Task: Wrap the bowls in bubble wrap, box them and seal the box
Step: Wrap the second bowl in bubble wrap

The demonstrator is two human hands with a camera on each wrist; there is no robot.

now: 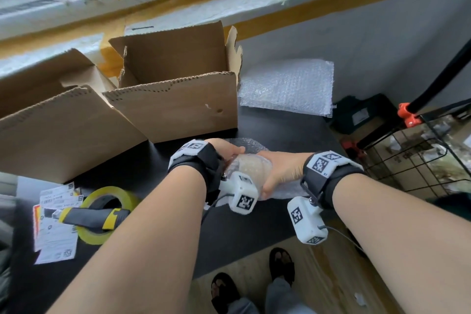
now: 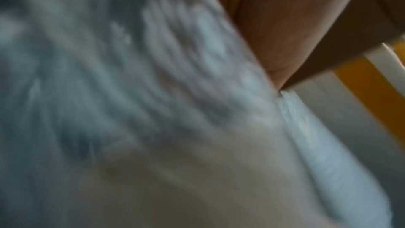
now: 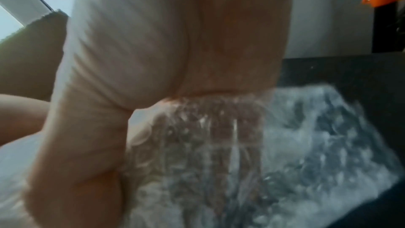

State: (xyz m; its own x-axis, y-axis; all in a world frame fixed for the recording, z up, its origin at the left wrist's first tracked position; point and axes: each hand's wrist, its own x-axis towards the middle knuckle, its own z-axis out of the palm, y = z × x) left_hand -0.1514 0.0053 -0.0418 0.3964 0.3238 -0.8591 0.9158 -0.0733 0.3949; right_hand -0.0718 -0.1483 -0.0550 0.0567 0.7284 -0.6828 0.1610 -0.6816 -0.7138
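head view: a pale rounded bowl (image 1: 252, 167) swathed in clear, nubbly bubble wrap (image 1: 251, 146) sits between both hands over the dark counter (image 1: 280, 130), left hand (image 1: 226, 149) and right hand (image 1: 281, 169) clasping it. left wrist view: only blurred wrap. right wrist view: fingers (image 3: 140, 133) curl against the pebbled film.

On the dark tabletop (image 1: 267, 125) we see a utility knife (image 1: 89, 218) with a yellow and grey handle lying beside printed labels (image 1: 54, 234). Beyond the right edge we see a black wire rack (image 1: 418, 160), an orange clamp (image 1: 407, 115) on a black pole, and a dark case (image 1: 362, 115) on the floor.
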